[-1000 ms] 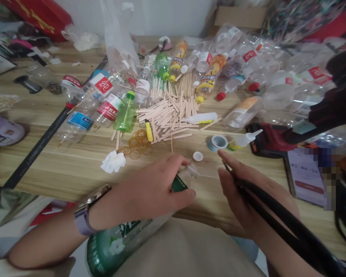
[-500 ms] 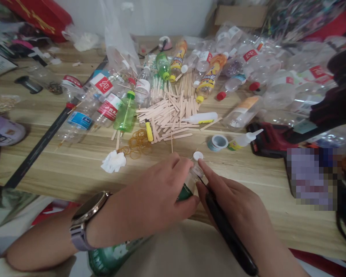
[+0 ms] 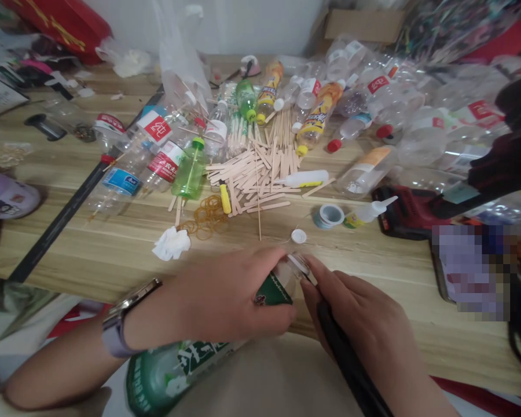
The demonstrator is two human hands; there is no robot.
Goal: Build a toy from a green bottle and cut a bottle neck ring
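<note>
My left hand (image 3: 243, 295), with a watch on its wrist, is wrapped round a clear plastic bottle with a green label (image 3: 191, 370). The bottle lies tilted against my body, its neck pointing up and right between my hands. In my closed right hand (image 3: 369, 318) is a black-handled knife (image 3: 347, 370). Its pale, narrow blade (image 3: 298, 264) meets the bottle's neck area, partly hidden by my fingers. Just beyond my fingertips a small white bottle cap (image 3: 298, 236) lies on the wooden table (image 3: 243, 249).
Wooden craft sticks (image 3: 243, 174), rubber bands (image 3: 208, 217), a glue bottle (image 3: 306, 178) and a tape roll (image 3: 330, 216) lie ahead. A green bottle (image 3: 190, 171) stands left of the sticks. Many plastic bottles crowd the back right, beside a red-and-black power tool (image 3: 403, 211).
Both hands have drawn slightly back toward me with the bottle and knife, away from the white cap. The bottle has turned or tilted, showing more of its green label.
</note>
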